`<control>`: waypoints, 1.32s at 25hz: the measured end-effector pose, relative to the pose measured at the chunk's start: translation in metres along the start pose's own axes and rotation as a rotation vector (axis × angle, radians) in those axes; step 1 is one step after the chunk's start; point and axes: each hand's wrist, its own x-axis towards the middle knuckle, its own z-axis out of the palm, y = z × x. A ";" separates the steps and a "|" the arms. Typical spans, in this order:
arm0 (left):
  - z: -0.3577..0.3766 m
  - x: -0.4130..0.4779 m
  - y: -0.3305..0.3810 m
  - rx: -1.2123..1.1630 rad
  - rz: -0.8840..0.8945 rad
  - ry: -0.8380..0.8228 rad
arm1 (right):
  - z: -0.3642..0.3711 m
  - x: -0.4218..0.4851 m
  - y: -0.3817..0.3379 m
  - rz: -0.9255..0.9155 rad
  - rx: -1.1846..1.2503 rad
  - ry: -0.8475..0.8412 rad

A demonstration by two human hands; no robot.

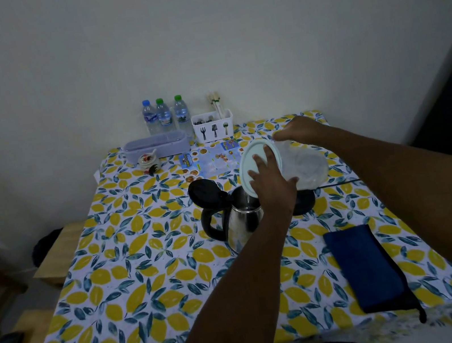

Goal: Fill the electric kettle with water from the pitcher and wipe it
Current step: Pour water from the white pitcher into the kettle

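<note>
A steel electric kettle (241, 222) with a black handle stands mid-table, its black lid (204, 193) flipped open to the left. A clear plastic pitcher (306, 165) is tipped on its side over the kettle's mouth. My right hand (300, 130) grips the pitcher from behind. My left hand (273, 184) presses flat on the pitcher's pale lid (251, 167). The kettle's black base (303, 203) lies just right of the kettle, partly hidden by my left hand. A folded dark blue cloth (366, 267) lies at the front right.
Three water bottles (165, 117), a white cutlery holder (213, 127), a lilac box (156, 146), a small jar (148, 162) and a printed leaflet (210, 159) stand at the back of the lemon-print tablecloth (134, 276). A black cord (337, 183) runs right from the base.
</note>
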 end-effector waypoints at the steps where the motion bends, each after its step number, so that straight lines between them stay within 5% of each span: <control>1: 0.000 -0.001 0.000 -0.001 -0.001 0.004 | -0.001 -0.001 -0.001 0.000 -0.009 -0.002; 33: -0.007 -0.017 -0.003 -0.088 0.026 -0.006 | 0.002 -0.014 -0.002 0.004 -0.035 0.016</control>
